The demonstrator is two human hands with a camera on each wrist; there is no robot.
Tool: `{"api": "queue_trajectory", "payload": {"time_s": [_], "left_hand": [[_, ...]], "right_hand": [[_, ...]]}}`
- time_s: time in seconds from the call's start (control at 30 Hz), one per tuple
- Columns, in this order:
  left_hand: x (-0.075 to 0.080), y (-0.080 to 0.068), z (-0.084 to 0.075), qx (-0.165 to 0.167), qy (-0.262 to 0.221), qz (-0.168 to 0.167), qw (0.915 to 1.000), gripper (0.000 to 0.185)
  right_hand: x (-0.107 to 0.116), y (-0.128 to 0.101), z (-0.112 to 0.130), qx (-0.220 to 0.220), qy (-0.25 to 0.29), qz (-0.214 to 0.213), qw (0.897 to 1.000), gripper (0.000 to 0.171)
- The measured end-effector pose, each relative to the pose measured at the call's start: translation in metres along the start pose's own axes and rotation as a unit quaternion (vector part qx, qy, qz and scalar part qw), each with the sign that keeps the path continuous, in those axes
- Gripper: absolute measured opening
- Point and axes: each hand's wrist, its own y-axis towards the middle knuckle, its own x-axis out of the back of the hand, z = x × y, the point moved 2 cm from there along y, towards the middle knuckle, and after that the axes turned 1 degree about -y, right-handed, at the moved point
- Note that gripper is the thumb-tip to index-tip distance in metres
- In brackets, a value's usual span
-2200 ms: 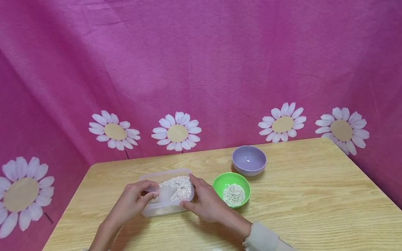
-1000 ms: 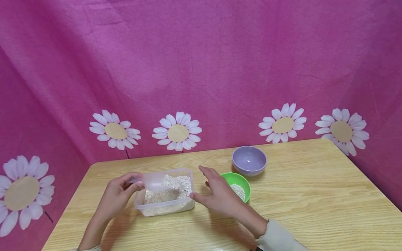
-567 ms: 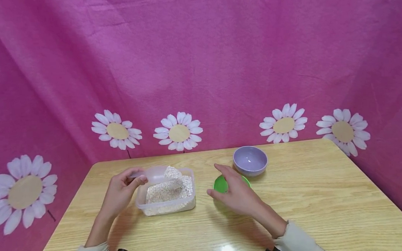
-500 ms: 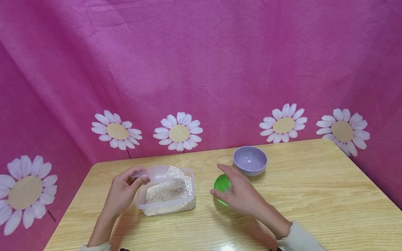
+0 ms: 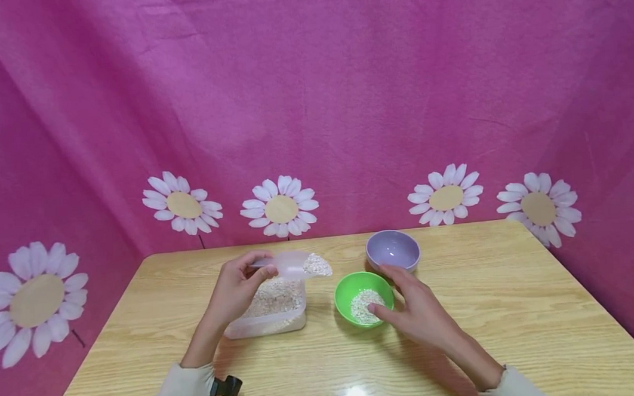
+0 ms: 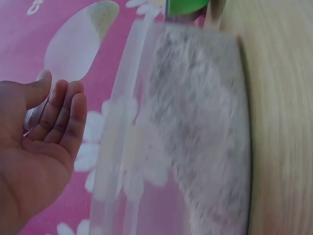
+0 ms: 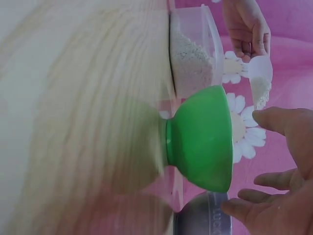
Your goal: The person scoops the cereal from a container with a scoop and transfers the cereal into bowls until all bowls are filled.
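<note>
My left hand (image 5: 246, 279) pinches the handle of a clear plastic scoop (image 5: 298, 263) heaped with oats. It holds the scoop level above the right end of a clear container (image 5: 272, 320) of oats, close to the green bowl (image 5: 348, 286). That bowl has a small pile of oats in it. My right hand (image 5: 408, 304) lies open at the bowl's right rim with its fingers spread; the right wrist view shows them beside the green bowl (image 7: 200, 137). In the left wrist view the scoop (image 6: 73, 46) sticks out past my fingers (image 6: 61, 112), over the container (image 6: 205, 127).
An empty lilac bowl (image 5: 393, 251) stands just behind the green one, near my right fingers. The wooden table (image 5: 516, 307) is backed and flanked by a pink cloth with daisies (image 5: 280, 207).
My left hand lifted the filled scoop out of the container and carried it right, towards the green bowl. My right hand left the container and moved to the green bowl's right side.
</note>
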Motion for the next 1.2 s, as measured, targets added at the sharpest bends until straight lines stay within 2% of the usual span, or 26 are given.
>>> {"api": "queue_trajectory", "payload": {"time_s": [0.27, 0.4, 0.6, 0.8, 0.9, 1.07, 1.2], "left_hand": [[-0.032, 0.004, -0.003, -0.016, -0.003, 0.037, 0.9992, 0.022], [-0.044, 0.005, -0.005, -0.023, 0.002, 0.046, 0.9987, 0.021], [-0.058, 0.007, -0.008, -0.054, 0.021, 0.071, 0.9957, 0.018], [-0.064, 0.007, -0.010, -0.085, 0.040, 0.090, 0.9915, 0.016], [-0.066, 0.007, -0.013, -0.091, 0.055, 0.106, 0.9887, 0.016], [-0.066, 0.012, -0.022, -0.098, 0.090, 0.137, 0.9816, 0.015], [-0.062, 0.017, -0.033, -0.122, 0.118, 0.149, 0.9742, 0.013]], "right_hand": [[0.000, -0.004, -0.014, -0.008, 0.053, 0.025, 0.998, 0.075], [-0.002, -0.003, -0.017, -0.020, 0.069, 0.045, 0.996, 0.084], [-0.007, -0.004, -0.019, -0.057, 0.072, 0.076, 0.993, 0.099], [-0.011, -0.004, -0.019, -0.079, 0.078, 0.088, 0.990, 0.105], [-0.011, -0.004, -0.018, -0.090, 0.078, 0.092, 0.989, 0.107], [-0.010, -0.004, -0.017, -0.098, 0.083, 0.095, 0.987, 0.107], [-0.010, -0.004, -0.017, -0.094, 0.078, 0.097, 0.988, 0.107]]}}
